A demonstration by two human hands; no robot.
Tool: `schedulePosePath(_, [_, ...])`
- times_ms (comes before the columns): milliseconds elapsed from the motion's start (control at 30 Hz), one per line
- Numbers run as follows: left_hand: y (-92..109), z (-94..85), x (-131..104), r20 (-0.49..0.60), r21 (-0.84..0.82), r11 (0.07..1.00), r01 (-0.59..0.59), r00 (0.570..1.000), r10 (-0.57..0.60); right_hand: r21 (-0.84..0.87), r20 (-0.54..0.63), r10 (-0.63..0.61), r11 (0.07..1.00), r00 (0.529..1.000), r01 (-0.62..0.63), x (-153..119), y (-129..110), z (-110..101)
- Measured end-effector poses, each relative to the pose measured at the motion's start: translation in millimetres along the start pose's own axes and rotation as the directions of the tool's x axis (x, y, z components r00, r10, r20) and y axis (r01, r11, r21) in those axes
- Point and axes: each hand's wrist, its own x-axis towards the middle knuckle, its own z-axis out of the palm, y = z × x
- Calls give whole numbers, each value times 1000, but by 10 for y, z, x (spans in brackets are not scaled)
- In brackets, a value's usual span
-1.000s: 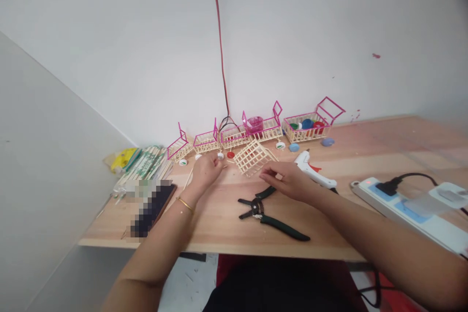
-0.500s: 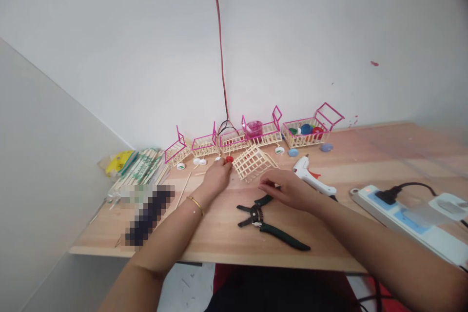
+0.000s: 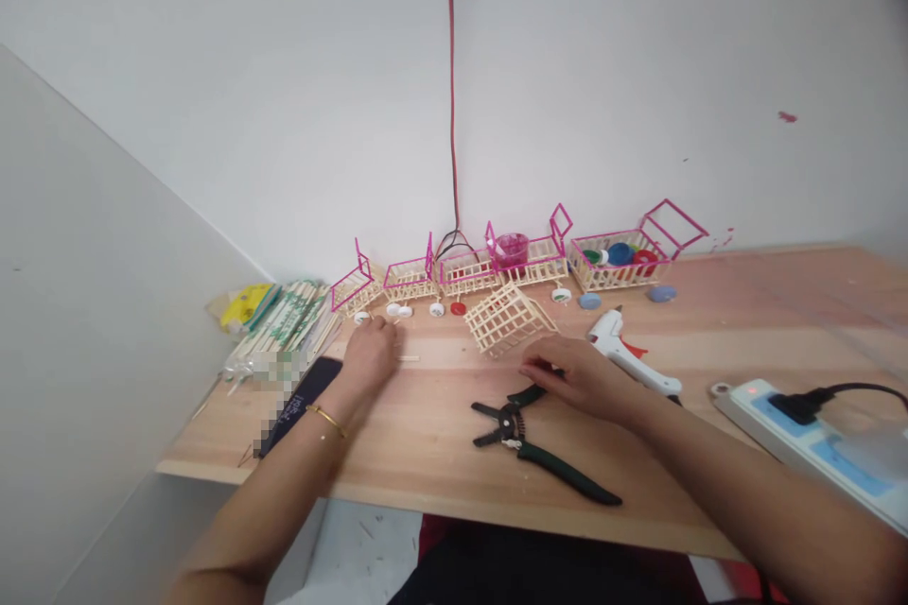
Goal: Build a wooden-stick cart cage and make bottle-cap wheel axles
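Note:
My left hand [image 3: 369, 354] is over the table with its fingers bent down behind the white bottle caps; its fingertips and whatever they pinch are hidden. A short wooden stick [image 3: 408, 358] lies just right of it. My right hand [image 3: 578, 376] hovers by the upper handle of the dark green wire strippers [image 3: 571, 475], its thumb apart from its bent fingers and nothing seen between them. The strippers lie with jaws apart. Beyond my hands a bare stick lattice basket [image 3: 507, 319] rests tilted.
Along the wall stand several small stick carts [image 3: 411, 282] with magenta rims and bottle-cap wheels. One supports a magenta cup [image 3: 512, 251]. On the right are a white glue gun [image 3: 631, 354] and power strip [image 3: 815, 444]; on the left, bundled sticks [image 3: 288, 321] and a dark case [image 3: 308, 397].
My left hand has moved left, away from the red cap and the lattice basket, toward the left-hand cart. My right hand stays by the strippers. The view has shifted slightly.

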Motion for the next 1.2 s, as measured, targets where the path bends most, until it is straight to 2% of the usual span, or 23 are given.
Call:
schedulePosePath(100, [-87,-14,59,-16,-22,999,47,999,-48,-3,14,15,1000,1000,-15,5,12,9])
schedulePosePath(200, [-62,43,125,-6,-61,998,28,1000,-28,-5,7,2,1000,1000,-2,7,22,9])
schedulePosePath(367, [-23,104,100,6,-180,980,-80,997,83,-15,-10,-7,1000,1000,7,10,29,-13])
schedulePosePath(467, [-42,62,14,32,-289,943,-163,983,180,-17,-22,-15,1000,1000,15,20,40,-14])
schedulePosePath(567, [-69,4,-82,59,-320,924,-211,969,241,-19,-16,-26,1000,1000,25,36,53,-15])
schedulePosePath(667, [-129,-41,-142,97,-251,951,-181,973,211,-34,-29,-20,999,999,19,43,62,-35])
schedulePosePath(833, [-193,-145,-120,218,73,996,-43,976,26,-83,-62,47,995,997,-52,14,129,-67])
schedulePosePath(933, [-44,-256,-64,181,66,996,-53,983,40,-132,-113,52,989,992,-67,-4,204,-57])
schedulePosePath(1067, [346,-388,10,136,-65,991,-115,983,123,-183,-181,21,982,983,-55,-3,250,-61])
schedulePosePath(1200, [668,-396,68,58,-125,974,-192,978,200,-193,-248,51,976,967,-101,5,233,-130])
